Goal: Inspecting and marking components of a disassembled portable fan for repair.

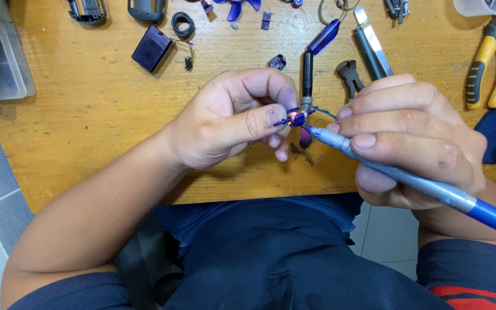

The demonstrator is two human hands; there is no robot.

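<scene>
Scuffed wooden worktop (87,115), parts scattered along its far edge. Left hand (231,117): fingers pinched shut on a small purple motor-like part with copper showing (297,117), raised off the wood, likely to steady it. Right hand (414,138): fingers wrapped around a grey-and-blue pen-shaped soldering tool (409,181), tip touching the part. Beyond the part: black cutting nippers (348,74); far right of it, yellow-handled pliers (492,63). No labels legible.
</scene>
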